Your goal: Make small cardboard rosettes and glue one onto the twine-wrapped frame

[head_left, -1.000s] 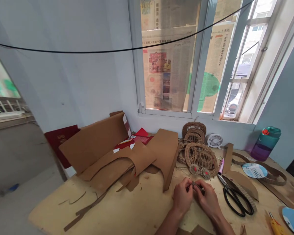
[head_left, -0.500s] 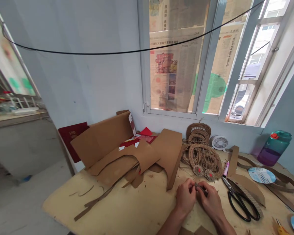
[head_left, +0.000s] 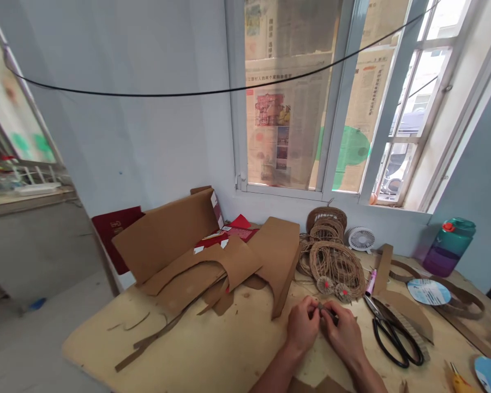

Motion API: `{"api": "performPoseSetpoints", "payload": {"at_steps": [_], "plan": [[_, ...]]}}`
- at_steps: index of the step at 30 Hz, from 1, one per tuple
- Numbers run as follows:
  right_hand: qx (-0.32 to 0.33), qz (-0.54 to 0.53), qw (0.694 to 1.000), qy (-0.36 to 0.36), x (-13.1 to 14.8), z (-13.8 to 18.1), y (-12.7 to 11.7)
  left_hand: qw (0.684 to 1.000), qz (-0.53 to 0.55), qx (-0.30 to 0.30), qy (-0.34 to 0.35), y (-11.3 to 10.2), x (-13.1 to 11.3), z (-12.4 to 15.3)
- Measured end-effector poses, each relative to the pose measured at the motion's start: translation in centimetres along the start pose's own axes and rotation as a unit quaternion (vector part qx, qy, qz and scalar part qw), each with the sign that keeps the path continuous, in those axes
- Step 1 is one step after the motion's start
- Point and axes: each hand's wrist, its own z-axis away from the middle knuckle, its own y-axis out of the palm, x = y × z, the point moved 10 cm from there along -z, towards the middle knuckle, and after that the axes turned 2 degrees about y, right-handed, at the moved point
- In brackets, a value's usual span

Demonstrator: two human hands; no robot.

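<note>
My left hand (head_left: 301, 329) and my right hand (head_left: 343, 333) meet low on the wooden table (head_left: 213, 355), fingers pinched together round a small brown rolled piece (head_left: 323, 309) held between them. Just beyond the hands lie coils of woven brown cord (head_left: 335, 265) with two small red-centred discs (head_left: 324, 284) at their near edge. Black scissors (head_left: 393, 335) lie right of my right hand, apart from it.
Large cut cardboard sheets (head_left: 213, 256) cover the table's left and middle. A small white fan (head_left: 361, 238), a pink marker (head_left: 370, 283), cardboard strips, a blue-white disc (head_left: 429, 291) and a teal-and-purple bottle (head_left: 450, 248) stand to the right. A yellow tool (head_left: 458, 382) lies at the bottom right. A black cable hangs overhead.
Both hands stay pinched on the small rolled piece in the same spot on the table. Only the head view has shifted a little sideways.
</note>
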Motion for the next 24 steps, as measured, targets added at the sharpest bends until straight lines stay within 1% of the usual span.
{"api": "performPoseSetpoints", "payload": {"at_steps": [5,12,19,24], "plan": [[-0.004,-0.004,1.0,0.01,-0.16,0.22,-0.11,1.0,0.003,0.01,-0.01,0.36,0.41,0.01],[-0.011,0.001,1.0,-0.01,0.62,-0.14,-0.27,1.0,0.003,-0.008,-0.003,-0.36,-0.34,-0.18],[-0.009,-0.008,1.0,-0.009,0.05,-0.09,-0.11,1.0,0.004,0.003,-0.001,-0.04,-0.17,-0.2],[-0.021,-0.006,1.0,-0.005,0.23,-0.03,-0.24,1.0,0.003,0.0,-0.002,-0.34,-0.31,-0.01]]}}
